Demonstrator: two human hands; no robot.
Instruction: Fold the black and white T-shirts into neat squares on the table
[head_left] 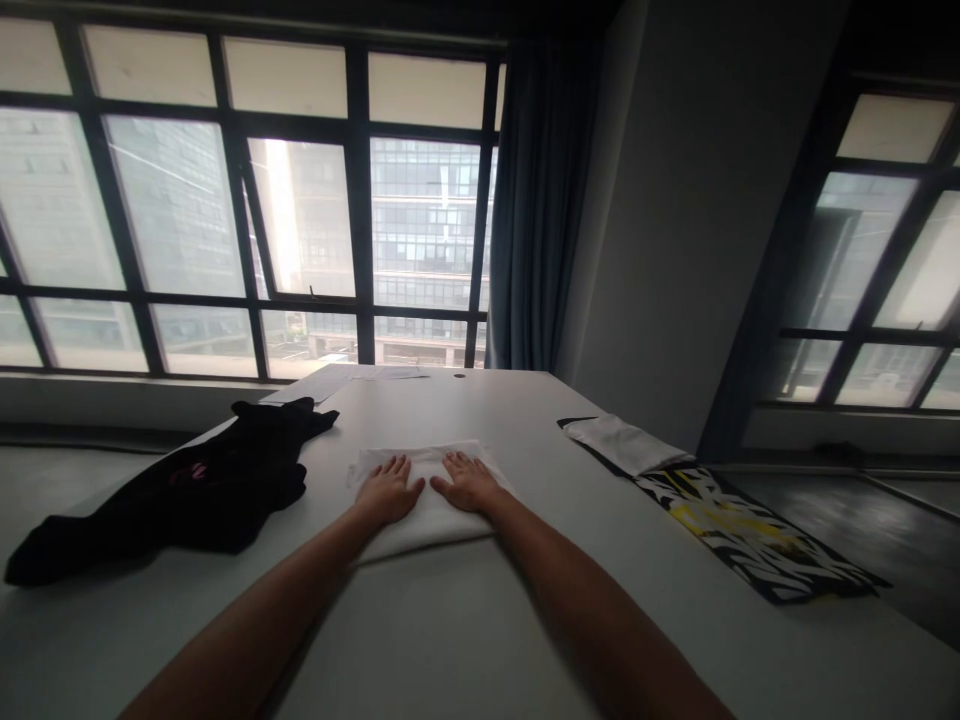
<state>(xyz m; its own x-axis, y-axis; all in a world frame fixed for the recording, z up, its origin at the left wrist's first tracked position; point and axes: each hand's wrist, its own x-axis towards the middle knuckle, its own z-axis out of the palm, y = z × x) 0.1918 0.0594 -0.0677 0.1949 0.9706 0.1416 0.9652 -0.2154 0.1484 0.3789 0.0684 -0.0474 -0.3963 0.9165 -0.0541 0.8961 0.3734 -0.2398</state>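
A folded white cloth (pixel 431 525), perhaps a garment, lies flat in the middle of the white table (pixel 450 630). My left hand (pixel 388 490) rests palm down on its left part, fingers stretched out. On the right part my right hand (pixel 466 482) lies flat in the same way, with the two thumbs close together but apart. Neither hand grips the cloth. Its far edge shows beyond my fingertips, and some loose fabric sticks out at the left.
To the left, a crumpled black garment (pixel 202 490) with a small pink mark lies along the table edge. On the right are a folded white cloth (pixel 626 443) and a black, white and yellow patterned cloth (pixel 742 525). Papers (pixel 315 383) lie at the far end, before the windows.
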